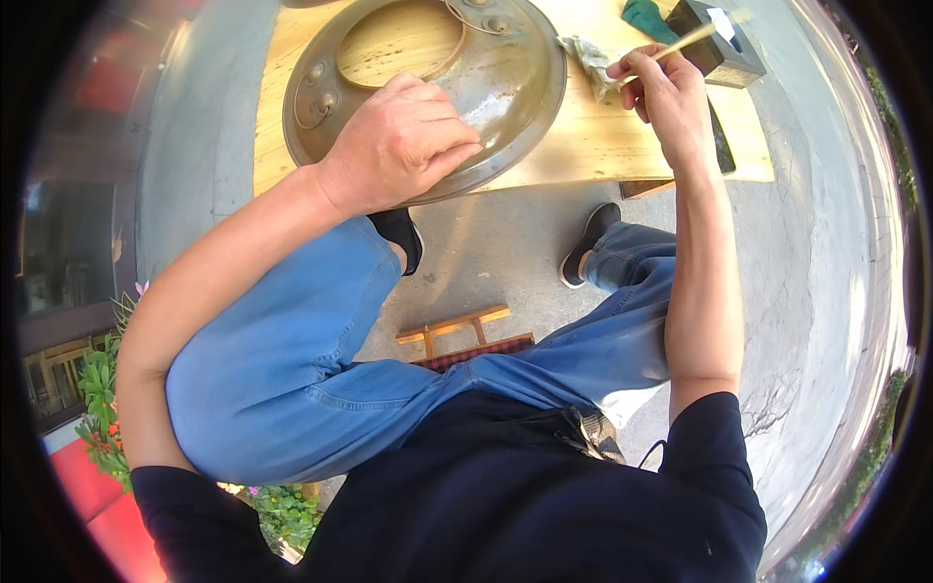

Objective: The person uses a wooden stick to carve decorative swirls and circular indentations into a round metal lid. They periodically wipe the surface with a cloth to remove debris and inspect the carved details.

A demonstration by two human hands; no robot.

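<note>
A broad, dull brown-gold metal piece point(520, 87) lies on the wooden table, shaped like a round lid with a wide opening; wood shows through the hole. Loop handles point(326, 102) with round studs sit on its surface. Over its near side my left hand point(403, 141) is closed, knuckles up; what its fingers hold, if anything, is hidden. My right hand point(666, 97) pinches a thin pale stick point(692, 39), which slants up to the right and blurs at its far end. Just beside those fingers lies a crumpled whitish cloth or wrapper point(589, 63).
The light wooden table point(267, 146) has a dark box point(734, 63) with white paper at its right, near a green cloth point(646, 19). Below is a concrete floor point(476, 243) with a small wooden stool point(452, 325) at my legs. Potted flowers point(102, 389) stand left.
</note>
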